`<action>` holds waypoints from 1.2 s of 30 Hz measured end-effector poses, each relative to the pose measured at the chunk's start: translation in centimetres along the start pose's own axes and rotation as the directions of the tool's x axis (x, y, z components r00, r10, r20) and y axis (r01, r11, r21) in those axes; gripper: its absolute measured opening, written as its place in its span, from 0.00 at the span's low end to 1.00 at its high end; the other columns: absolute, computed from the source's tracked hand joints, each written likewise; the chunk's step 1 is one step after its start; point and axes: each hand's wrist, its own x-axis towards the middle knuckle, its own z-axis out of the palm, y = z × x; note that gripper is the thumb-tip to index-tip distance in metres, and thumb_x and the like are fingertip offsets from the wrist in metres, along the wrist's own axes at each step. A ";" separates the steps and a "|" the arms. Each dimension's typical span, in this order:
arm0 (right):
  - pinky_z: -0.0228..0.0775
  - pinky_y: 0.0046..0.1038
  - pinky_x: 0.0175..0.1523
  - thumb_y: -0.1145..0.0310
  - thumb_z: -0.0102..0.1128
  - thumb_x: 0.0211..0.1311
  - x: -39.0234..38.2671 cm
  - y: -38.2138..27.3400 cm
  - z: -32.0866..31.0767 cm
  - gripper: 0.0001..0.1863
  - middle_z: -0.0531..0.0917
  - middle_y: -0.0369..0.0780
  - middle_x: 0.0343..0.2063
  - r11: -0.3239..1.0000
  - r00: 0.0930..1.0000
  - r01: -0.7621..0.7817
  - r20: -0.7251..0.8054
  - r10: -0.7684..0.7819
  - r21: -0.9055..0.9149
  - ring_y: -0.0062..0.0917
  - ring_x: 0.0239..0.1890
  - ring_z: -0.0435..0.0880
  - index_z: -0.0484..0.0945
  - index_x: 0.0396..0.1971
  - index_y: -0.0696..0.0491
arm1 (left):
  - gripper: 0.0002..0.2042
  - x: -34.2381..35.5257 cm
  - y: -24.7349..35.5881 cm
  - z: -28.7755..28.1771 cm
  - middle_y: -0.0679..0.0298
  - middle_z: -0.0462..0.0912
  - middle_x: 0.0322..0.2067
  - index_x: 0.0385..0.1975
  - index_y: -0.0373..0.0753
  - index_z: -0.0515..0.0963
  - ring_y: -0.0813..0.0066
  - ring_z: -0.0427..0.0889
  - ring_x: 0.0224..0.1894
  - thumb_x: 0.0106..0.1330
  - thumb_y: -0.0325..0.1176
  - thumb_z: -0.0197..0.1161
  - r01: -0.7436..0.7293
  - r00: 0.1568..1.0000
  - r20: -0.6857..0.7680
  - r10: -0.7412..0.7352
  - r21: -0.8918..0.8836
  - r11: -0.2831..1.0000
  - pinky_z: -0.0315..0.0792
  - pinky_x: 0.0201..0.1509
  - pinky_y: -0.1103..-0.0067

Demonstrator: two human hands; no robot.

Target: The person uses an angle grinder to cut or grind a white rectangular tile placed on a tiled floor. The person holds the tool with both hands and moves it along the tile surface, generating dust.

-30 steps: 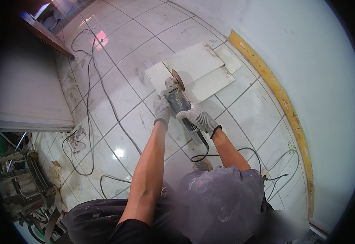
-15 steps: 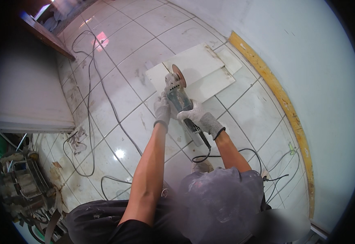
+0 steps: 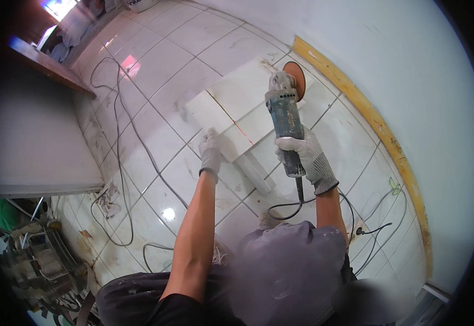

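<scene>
Angle grinder [image 3: 287,117] sits in our right hand [image 3: 306,155], that grip closed around its rear body, above the right side of the pale tiles [image 3: 237,98]. We hold its disc [image 3: 295,81] well apart from our left hand [image 3: 211,149], probably for safety. Our left hand meets the tiles' left edge, perhaps steadying them; whether its grip pinches anything, we cannot tell. A pale strip [image 3: 254,173] juts from beneath, maybe propping them off the floor [image 3: 345,141].

Teal and black on the grinder [image 3: 287,118], rust-brown on its disc [image 3: 297,81], pale grey on both gloves [image 3: 314,160], darker at their hems [image 3: 326,188]. Creamy white across the slabs [image 3: 241,99], dark-gridded whitish on the floor [image 3: 163,127], mottled yellow along the right-hand strip [image 3: 387,141].
</scene>
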 end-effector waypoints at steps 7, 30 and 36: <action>0.85 0.29 0.42 0.65 0.79 0.62 -2.1 1.9 -3.9 0.24 0.86 0.37 0.34 0.993 0.993 -0.019 -0.110 0.032 0.117 0.23 0.33 0.88 0.80 0.53 0.57 | 0.24 1.1 -1.2 -1.7 0.62 0.86 0.39 0.52 0.39 0.81 0.71 0.88 0.37 0.81 0.59 0.66 -0.028 0.994 0.103 0.033 -0.045 0.999 0.84 0.38 0.70; 0.85 0.29 0.39 0.65 0.80 0.60 -0.3 5.0 -8.4 0.23 0.88 0.39 0.33 0.967 0.981 -0.075 -0.154 0.115 0.242 0.23 0.31 0.89 0.81 0.51 0.57 | 0.29 -2.3 4.8 -0.3 0.52 0.71 0.80 0.81 0.42 0.70 0.49 0.66 0.84 0.82 0.40 0.60 -0.821 0.390 0.742 0.545 0.548 -0.158 0.56 0.89 0.54; 0.86 0.29 0.41 0.65 0.82 0.60 0.2 4.9 -7.8 0.25 0.88 0.38 0.35 0.968 0.988 -0.085 -0.109 0.113 0.238 0.22 0.32 0.89 0.81 0.53 0.57 | 0.32 9.3 8.7 -5.9 0.43 0.67 0.82 0.79 0.37 0.70 0.39 0.69 0.81 0.80 0.44 0.64 -0.660 0.582 0.501 0.640 0.751 0.012 0.63 0.85 0.57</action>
